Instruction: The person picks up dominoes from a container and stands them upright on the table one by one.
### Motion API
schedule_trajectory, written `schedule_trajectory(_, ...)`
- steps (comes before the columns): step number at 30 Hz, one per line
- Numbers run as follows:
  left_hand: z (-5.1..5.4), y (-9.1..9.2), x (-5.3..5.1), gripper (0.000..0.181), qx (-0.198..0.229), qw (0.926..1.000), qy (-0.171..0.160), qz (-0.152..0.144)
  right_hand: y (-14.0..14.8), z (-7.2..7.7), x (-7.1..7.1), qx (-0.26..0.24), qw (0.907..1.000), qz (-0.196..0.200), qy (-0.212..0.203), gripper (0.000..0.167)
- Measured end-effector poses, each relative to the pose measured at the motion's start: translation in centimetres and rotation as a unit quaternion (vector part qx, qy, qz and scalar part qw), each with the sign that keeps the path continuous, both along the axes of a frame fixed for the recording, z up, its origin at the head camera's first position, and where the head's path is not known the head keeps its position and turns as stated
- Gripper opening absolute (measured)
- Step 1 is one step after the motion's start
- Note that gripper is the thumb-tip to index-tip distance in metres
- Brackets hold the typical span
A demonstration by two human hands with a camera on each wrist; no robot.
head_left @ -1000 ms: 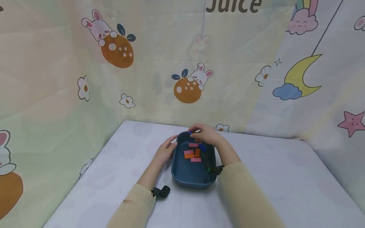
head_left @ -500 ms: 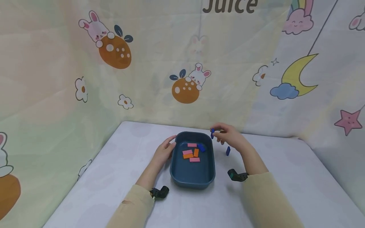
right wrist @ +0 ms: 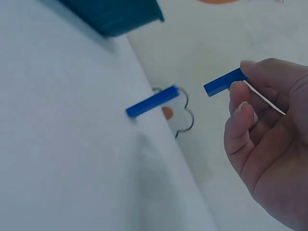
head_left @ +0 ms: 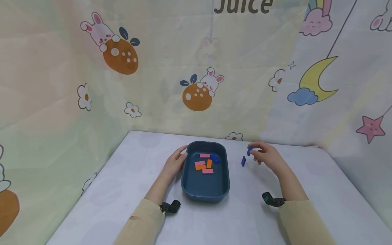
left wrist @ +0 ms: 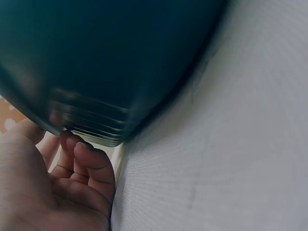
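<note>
A dark blue plastic tub [head_left: 206,187] stands on the table. My left hand [head_left: 175,162] holds its far left edge, and the left wrist view shows curled fingers [left wrist: 96,163] against the tub wall. To the right of the tub, my right hand [head_left: 267,156] pinches a blue block [right wrist: 224,83] between thumb and fingertips, above the table. Another blue block [head_left: 243,161] stands upright on the table just left of that hand, apart from the held one. Inside the tub lie several pink [head_left: 207,171] and orange blocks [head_left: 209,163] and some blue [head_left: 215,158].
A white cloth covers the table [head_left: 147,149]. Behind it hangs a printed backdrop [head_left: 159,68], close to the table's far edge. Both wrists wear small black cameras [head_left: 273,200].
My right hand has moved from over the tub's far end out to the right, carrying the pinched blue block beside the upright one. The left hand stays on the tub.
</note>
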State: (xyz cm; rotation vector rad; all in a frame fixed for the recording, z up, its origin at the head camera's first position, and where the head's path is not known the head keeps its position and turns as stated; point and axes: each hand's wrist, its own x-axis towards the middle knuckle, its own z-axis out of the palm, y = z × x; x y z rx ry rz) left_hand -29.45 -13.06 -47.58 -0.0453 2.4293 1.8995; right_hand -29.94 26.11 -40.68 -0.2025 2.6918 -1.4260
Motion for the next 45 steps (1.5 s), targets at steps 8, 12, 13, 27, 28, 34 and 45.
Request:
schedule_trajectory(8,-0.2,0.1,-0.1,0.04,0.003,1.0,0.007,-0.003,2.2,-3.2,0.0,-0.004,0.9998,-0.012,-0.017,0.046)
schedule_trajectory(12,-0.1,0.1,0.0,0.039,0.003,1.0,0.008,0.0,2.4,-4.2,-0.3,-0.012,0.9996,-0.017,-0.02,0.043)
schedule_trajectory(13,-0.1,0.1,0.0,0.039,0.0,1.0,0.008,0.0,2.4,-4.5,-0.4,-0.013,0.9995,-0.018,-0.022,0.042)
schedule_trajectory(27,-0.2,0.1,-0.1,0.038,-0.009,0.9999,0.008,0.003,2.4,-5.5,-0.7,0.002,0.9994,-0.012,-0.033,0.039)
schedule_trajectory(28,-0.2,0.1,-0.1,0.038,-0.008,0.9999,0.008,0.003,2.4,-5.5,-0.7,0.004,0.9994,-0.011,-0.033,0.039)
schedule_trajectory(34,-0.3,0.0,0.0,0.038,-0.005,1.0,0.006,0.003,2.5,-5.7,-0.7,0.014,0.9994,0.0,-0.033,0.04)
schedule_trajectory(45,-0.2,0.0,-0.1,0.037,0.005,1.0,0.008,0.0,2.5,-6.0,-0.7,-0.011,0.9995,0.013,-0.028,0.046)
